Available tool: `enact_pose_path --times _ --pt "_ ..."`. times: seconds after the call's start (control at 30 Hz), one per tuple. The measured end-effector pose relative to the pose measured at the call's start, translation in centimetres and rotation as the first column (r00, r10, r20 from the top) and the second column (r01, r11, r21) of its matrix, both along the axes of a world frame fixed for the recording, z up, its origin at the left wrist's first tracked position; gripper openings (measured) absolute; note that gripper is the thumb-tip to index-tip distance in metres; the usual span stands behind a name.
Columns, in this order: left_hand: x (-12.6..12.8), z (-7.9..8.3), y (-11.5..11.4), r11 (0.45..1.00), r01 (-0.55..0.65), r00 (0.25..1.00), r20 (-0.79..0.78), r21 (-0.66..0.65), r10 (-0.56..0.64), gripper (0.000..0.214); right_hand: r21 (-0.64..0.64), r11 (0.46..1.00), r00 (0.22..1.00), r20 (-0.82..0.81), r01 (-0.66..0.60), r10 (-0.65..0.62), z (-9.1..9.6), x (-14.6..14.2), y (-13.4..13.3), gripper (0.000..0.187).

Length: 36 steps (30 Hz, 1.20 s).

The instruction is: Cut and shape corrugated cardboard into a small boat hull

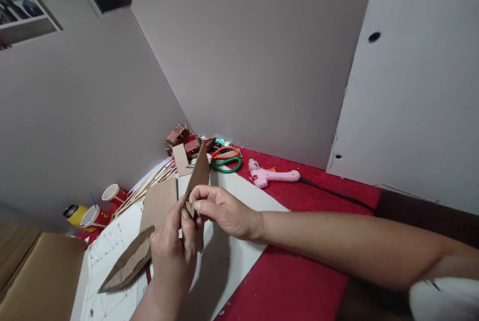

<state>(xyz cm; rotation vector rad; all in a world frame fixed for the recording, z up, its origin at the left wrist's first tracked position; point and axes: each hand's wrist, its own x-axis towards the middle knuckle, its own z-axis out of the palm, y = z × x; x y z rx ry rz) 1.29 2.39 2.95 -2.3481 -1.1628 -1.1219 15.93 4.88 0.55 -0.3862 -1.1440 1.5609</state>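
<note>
Both hands meet over a white sheet (239,196) on the red table. My right hand (224,211) pinches the lower end of a long brown cardboard strip (198,173) that stands upright. My left hand (172,251) comes up from below, its fingers closed on the same strip beside a small cardboard scrap (189,208) at its base. A pointed, boat-shaped cardboard piece (127,266) lies just left of my left hand. A flat cardboard rectangle (159,201) lies behind it.
A pink glue gun (275,176) with a black cord lies at the back, beside orange and green scissors (226,159). Wooden sticks (149,183), paper cups (101,206) and a yellow can stand at left. A cardboard box (41,276) fills the lower left corner.
</note>
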Motion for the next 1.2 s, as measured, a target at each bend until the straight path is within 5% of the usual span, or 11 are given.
enact_pose_path --times 0.23,0.53,0.8,1.0,1.2 --pt "-0.2 0.2 0.1 0.999 0.042 0.998 -0.055 0.005 -0.042 0.022 0.12 0.993 0.993 0.119 -0.01 -0.004 -0.2 0.5 0.2 0.021" --pt "0.2 -0.3 0.1 0.99 0.023 0.989 -0.151 0.139 -0.002 0.022 0.456 0.88 0.919 0.275 0.134 -0.282 0.4 1.0 -0.7 0.024" --pt "-0.3 0.5 0.6 0.989 -0.093 0.989 -0.102 0.115 0.105 0.018 0.357 0.921 0.967 0.138 0.155 -0.216 -0.5 0.0 0.0 0.028" --pt "-1.0 1.4 0.9 0.988 -0.155 0.988 -0.005 -0.022 0.154 0.021 0.258 0.962 0.991 0.064 0.094 -0.114 -0.4 -0.2 0.3 0.035" --pt "-0.5 1.8 0.7 0.929 0.002 0.995 0.093 -0.371 0.035 0.018 0.202 0.969 0.981 0.108 0.139 -0.163 -0.1 0.2 -0.2 0.031"
